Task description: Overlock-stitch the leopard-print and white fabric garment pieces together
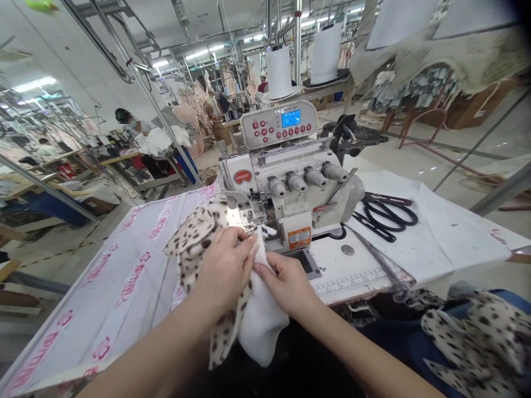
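A serger sewing machine [286, 182] stands in front of me, its lamp lit over the needle area. Spotted plush fabric [194, 237] runs from the machine's presser foot down toward my lap, with a white fabric piece [261, 315] against it. My left hand [228, 262] is closed on the fabric edge just before the foot, thumb and fingers pinched together. Close by on the right, my right hand [286, 279] pinches the white fabric's edge between thumb and fingers. Both fingertips are near the needle area, and the needle itself is too small to make out.
Black scissors [385, 213] lie on the table right of the machine. More spotted fabric [477, 337] is heaped at the lower right. White thread cones [279, 72] stand behind the machine. A plastic-covered table [120, 276] extends left. A person [141, 127] sits farther back.
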{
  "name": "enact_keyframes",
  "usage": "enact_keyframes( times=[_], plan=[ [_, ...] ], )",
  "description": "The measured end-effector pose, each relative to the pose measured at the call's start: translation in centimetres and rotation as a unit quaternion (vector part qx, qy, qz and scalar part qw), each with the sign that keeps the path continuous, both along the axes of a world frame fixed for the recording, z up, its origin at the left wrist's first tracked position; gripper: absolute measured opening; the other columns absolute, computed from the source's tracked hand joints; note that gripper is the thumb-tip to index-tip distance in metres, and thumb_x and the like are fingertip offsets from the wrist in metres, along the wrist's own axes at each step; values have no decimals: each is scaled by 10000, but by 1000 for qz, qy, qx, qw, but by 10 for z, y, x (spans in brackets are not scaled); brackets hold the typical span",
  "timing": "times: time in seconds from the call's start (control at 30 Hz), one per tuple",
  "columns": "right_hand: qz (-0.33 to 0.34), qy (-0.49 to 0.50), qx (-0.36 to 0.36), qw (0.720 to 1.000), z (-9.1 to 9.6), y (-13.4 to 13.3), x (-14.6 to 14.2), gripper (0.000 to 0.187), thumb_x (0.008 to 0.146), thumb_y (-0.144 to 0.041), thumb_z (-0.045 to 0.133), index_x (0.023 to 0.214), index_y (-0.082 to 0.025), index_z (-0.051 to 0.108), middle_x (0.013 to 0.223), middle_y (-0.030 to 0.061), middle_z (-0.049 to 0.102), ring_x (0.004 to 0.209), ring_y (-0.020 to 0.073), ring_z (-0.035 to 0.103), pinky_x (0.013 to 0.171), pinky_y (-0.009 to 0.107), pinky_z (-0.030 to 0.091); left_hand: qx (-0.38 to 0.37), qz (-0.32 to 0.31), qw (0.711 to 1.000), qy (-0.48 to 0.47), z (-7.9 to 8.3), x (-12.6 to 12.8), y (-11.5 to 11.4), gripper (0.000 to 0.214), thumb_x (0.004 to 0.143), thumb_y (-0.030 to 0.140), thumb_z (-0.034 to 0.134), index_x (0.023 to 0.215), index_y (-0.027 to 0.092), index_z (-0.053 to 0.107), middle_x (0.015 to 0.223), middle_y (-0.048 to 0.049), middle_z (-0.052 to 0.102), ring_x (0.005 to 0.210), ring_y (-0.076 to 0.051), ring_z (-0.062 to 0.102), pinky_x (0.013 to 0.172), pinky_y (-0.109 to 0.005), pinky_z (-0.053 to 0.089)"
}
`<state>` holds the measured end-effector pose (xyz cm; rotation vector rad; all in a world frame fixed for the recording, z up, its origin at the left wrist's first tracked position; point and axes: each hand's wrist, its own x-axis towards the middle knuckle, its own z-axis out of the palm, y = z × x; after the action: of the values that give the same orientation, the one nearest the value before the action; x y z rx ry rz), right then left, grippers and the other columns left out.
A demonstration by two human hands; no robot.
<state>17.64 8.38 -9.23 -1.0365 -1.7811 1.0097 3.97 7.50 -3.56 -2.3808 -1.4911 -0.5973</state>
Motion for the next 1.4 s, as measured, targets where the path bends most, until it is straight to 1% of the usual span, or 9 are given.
enact_keyframes(
  times=[0.4,0.7,0.8,0.9,1.03,1.1,1.23,1.3,1.4],
  plan=[
    [-10,-5,-10,1000,-2,-7,-2,233,815,-262,487,602,-171,460,563,-33,489,540,111,450,513,204,299,44,22,998,-40,-5,11,-8,184,830,166,462,855,104,633,819,-77,503,809,-171,454,729,-301,409],
    [-17,2,-17,1000,-1,-6,-3,205,818,-250,474,636,-168,518,580,-14,535,562,134,492,530,222,346,29,13,999,-41,-5,10,-10,248,829,183,455,1041,134,574,930,-93,488,899,-197,460,794,-354,432],
    [-5,66,-20,998,-10,-12,-2,103,828,-207,464,844,-186,563,742,6,613,684,159,561,617,241,409,74,3,993,-89,-22,14,-36,436,766,173,551,1188,141,449,1151,-133,406,1103,-245,402,934,-403,381],
    [-26,155,5,988,-25,-20,0,280,826,-201,489,1102,-222,446,1002,38,591,845,170,575,717,261,441,129,42,982,-129,-56,8,-64,620,696,172,626,1244,131,340,1207,-166,339,1178,-295,342,972,-461,342],
    [-59,130,84,986,-34,-27,5,257,825,-165,473,1077,-215,453,1012,58,546,876,180,546,736,280,431,84,126,981,-123,-84,-20,-85,432,744,149,526,1161,130,413,1185,-165,365,1132,-285,381,925,-455,370],
    [-35,105,98,989,-32,-28,6,159,828,-138,444,952,-207,514,885,40,560,818,174,540,706,270,420,45,126,984,-118,-77,-33,-91,286,790,133,440,1075,155,462,1118,-129,439,1057,-235,445,883,-393,403],
    [1,107,55,993,-25,-29,3,146,813,-120,427,812,-195,552,771,19,562,739,158,534,670,254,403,-3,88,991,-104,-34,-33,-104,219,840,125,361,1014,172,487,846,-58,539,798,-155,525,677,-261,440],
    [17,125,16,992,-22,-29,2,139,803,-138,430,789,-188,559,757,15,567,725,155,532,665,251,400,5,13,999,-40,-17,-23,-109,216,833,119,349,953,187,515,708,-31,522,645,-141,504,542,-242,398],
    [54,166,-45,984,-15,-29,5,173,821,-207,402,736,-178,550,711,6,553,707,152,515,658,246,391,-22,-110,988,106,-12,-7,-110,229,778,83,356,874,203,526,596,-3,501,508,-136,460,448,-246,334]
  ],
)
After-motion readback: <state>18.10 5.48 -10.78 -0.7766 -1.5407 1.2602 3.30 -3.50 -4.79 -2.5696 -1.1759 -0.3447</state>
